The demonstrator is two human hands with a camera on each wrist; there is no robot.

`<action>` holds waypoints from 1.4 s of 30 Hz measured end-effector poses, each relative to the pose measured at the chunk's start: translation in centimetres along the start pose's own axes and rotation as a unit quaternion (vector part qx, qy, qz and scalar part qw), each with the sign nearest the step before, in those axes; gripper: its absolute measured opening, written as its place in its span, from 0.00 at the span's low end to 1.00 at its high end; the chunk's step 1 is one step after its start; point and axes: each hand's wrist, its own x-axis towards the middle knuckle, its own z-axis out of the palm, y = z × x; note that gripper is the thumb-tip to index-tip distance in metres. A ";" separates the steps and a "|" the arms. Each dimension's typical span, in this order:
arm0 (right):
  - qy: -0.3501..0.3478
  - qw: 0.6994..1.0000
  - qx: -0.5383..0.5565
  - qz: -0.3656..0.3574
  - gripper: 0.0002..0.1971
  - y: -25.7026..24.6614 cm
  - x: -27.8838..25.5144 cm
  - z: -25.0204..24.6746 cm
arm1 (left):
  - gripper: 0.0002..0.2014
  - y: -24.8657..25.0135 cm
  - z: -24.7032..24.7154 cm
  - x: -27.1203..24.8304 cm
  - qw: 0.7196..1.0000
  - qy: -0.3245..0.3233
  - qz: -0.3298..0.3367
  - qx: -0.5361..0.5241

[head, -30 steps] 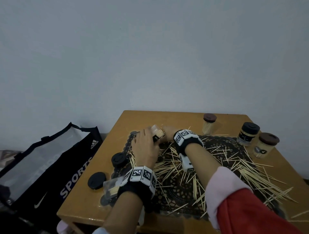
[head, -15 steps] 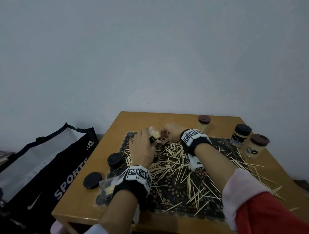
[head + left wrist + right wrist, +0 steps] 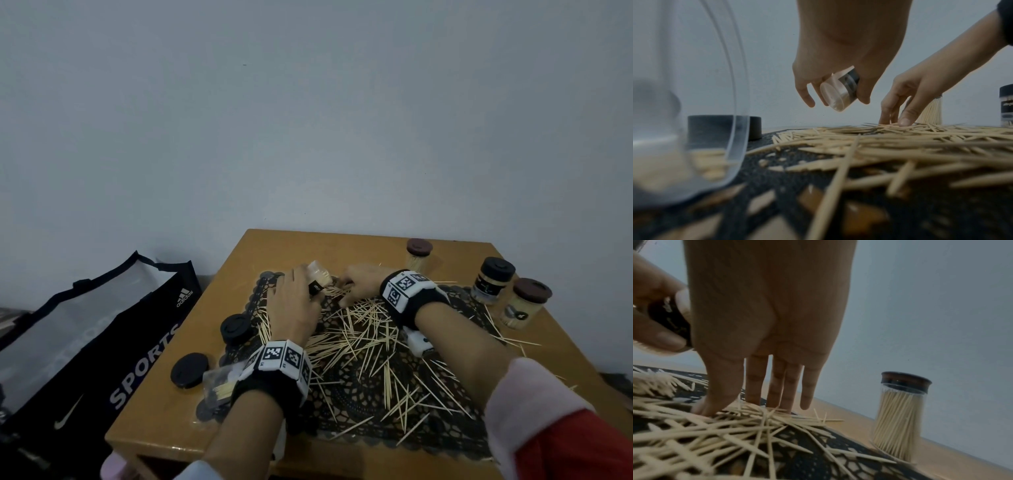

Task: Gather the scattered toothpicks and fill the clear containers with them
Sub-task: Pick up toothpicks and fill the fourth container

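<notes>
The left hand [image 3: 294, 301] grips a small clear jar [image 3: 839, 91] tilted above the dark lace mat [image 3: 359, 404] on the tabletop [image 3: 164, 421]. Just beside it, the right hand [image 3: 359, 284] has its fingers [image 3: 777, 386] pointing straight down, tips touching the scattered toothpicks [image 3: 356, 339], holding nothing that can be made out. A black bag [image 3: 85, 342] left of the tabletop reads "SPORTS" and "adidas", with a swoosh mark.

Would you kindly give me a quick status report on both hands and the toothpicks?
Left hand grips a small clear jar, tilted. Right hand fingertips down on the scattered toothpicks. Three capped jars already full. Nothing blocking.
</notes>
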 end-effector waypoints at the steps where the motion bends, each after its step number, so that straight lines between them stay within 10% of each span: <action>1: 0.003 1.000 -0.016 -0.009 0.27 0.2 -0.3 0.1 | 0.29 0.0 0.1 0.0 1.000 -0.002 0.002 0.001; 9: 0.015 0.999 -0.038 -0.032 0.20 1.3 -3.3 0.8 | 0.29 -0.1 0.0 0.0 1.000 -0.015 0.002 -0.004; 17: -0.020 0.998 -0.032 -0.042 0.51 1.8 -5.9 2.9 | 0.28 0.0 -0.1 -0.1 1.000 -0.023 0.009 -0.002; 32: 0.084 0.995 0.016 -0.041 0.50 3.0 -6.3 3.8 | 0.26 0.2 -0.5 -0.2 0.999 -0.046 0.007 -0.018; 42: 0.116 0.991 0.054 -0.042 0.19 3.3 -5.9 3.7 | 0.25 0.2 -0.5 -0.3 0.998 -0.068 0.010 -0.013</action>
